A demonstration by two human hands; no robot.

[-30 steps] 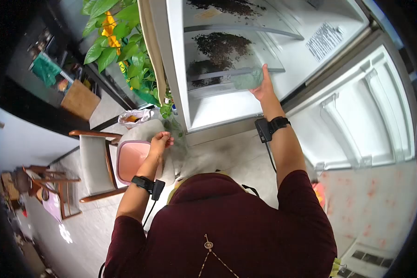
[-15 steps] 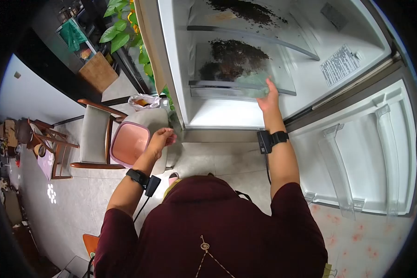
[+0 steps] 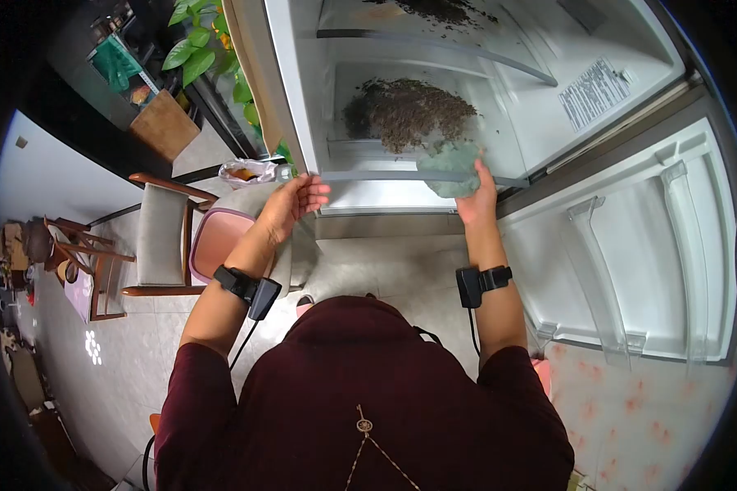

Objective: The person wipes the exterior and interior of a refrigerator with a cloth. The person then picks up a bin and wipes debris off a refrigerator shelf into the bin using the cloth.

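Observation:
A glass refrigerator shelf (image 3: 393, 176) with a grey front strip juts forward out of the fridge. On it lies a heap of dark brown crumbly matter (image 3: 409, 110). My right hand (image 3: 477, 196) grips a pale green cloth (image 3: 450, 168) at the right part of the strip, thumb pointing up. The cloth drapes over the strip. My left hand (image 3: 293, 204) is at the strip's left end, fingers stretched out and apart; whether they touch it I cannot tell.
Above is another shelf (image 3: 438, 51) with more dark crumbs. The open fridge door (image 3: 647, 254) stands at right. A pink bin (image 3: 217, 237) sits on a chair (image 3: 162, 237) at left, near a plastic bag (image 3: 248, 171). Leafy plants (image 3: 192, 53) stand behind.
The lower shelf has slid forward, and the crumb heap has shifted and spread. My right hand came toward me with the cloth; my left hand rose from beside the bin to the shelf's left end.

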